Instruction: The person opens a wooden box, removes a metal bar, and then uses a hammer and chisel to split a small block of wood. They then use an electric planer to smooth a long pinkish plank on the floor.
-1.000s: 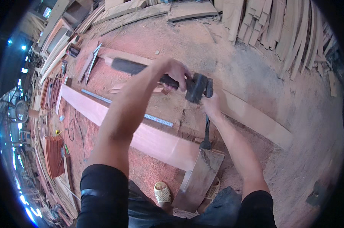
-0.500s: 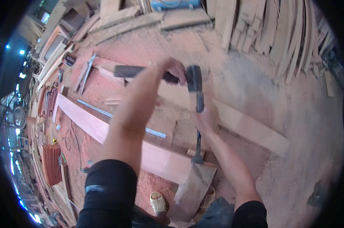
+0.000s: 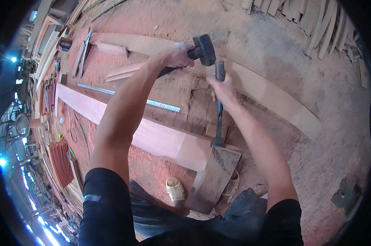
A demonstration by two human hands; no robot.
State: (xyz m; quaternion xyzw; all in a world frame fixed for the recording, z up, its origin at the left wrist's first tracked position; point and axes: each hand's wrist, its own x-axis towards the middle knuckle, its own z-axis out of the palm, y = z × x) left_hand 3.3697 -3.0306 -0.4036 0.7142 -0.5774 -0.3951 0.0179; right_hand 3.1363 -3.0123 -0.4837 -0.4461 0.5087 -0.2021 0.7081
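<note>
A hammer with a heavy dark head (image 3: 204,50) is gripped around its handle by my left hand (image 3: 179,55). Its head hangs just above and left of the butt of a long-handled chisel (image 3: 219,110). My right hand (image 3: 223,89) is wrapped round that chisel below the butt, keeping it roughly upright. At its lower end, the wide dark blade meets the far end of a brownish wooden block (image 3: 213,178) between my feet; exact contact is hard to tell. A long pinkish plank (image 3: 160,140) runs left from beside the block.
A steel ruler (image 3: 163,105) lies beyond the plank. Farther off stretches a long pale board (image 3: 271,90). Sawdust covers the ground. Stacked reddish slats (image 3: 59,164) stand at the left, and curved wooden strips (image 3: 329,28) are piled far right. My sandal (image 3: 175,189) is beside the block.
The view has shifted, so the scene sits higher. The hammer has tilted, its head now left of the chisel's butt rather than right above it. Both hands keep their holds.
</note>
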